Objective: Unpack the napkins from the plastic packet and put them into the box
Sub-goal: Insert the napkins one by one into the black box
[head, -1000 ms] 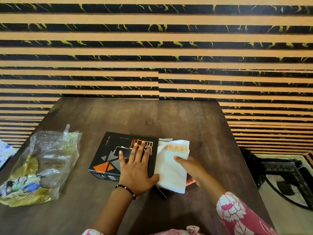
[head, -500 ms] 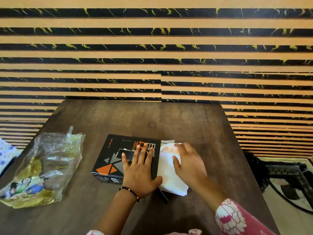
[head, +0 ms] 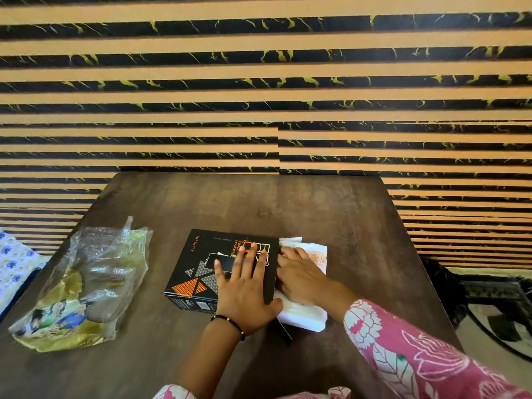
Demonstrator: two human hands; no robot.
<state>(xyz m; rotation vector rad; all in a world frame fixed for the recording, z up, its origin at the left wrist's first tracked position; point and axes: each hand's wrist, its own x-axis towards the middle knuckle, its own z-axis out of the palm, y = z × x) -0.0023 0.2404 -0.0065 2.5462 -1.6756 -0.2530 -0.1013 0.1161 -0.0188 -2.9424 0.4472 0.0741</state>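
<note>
A black box (head: 198, 260) with orange and grey triangles lies flat in the middle of the table. My left hand (head: 244, 289) rests palm down on its lid, fingers spread. A stack of white napkins (head: 305, 315) with an orange printed band sticks out of the box's right end. My right hand (head: 299, 276) presses flat on the napkins, fingertips against the box's open side. How far the napkins reach inside is hidden. The crumpled clear plastic packet (head: 86, 283) lies at the left of the table.
The dark wooden table (head: 316, 203) runs back to a striped orange and black wall. A black flap of the box (head: 283, 331) lies on the table by my left wrist. A blue-flowered cloth (head: 14, 260) sits off the left edge, dark metalwork (head: 495, 298) at the right.
My right hand came from under the napkins' near edge onto their top and slid left toward the box. The napkins now lie flatter, further into the box. My left hand stayed put.
</note>
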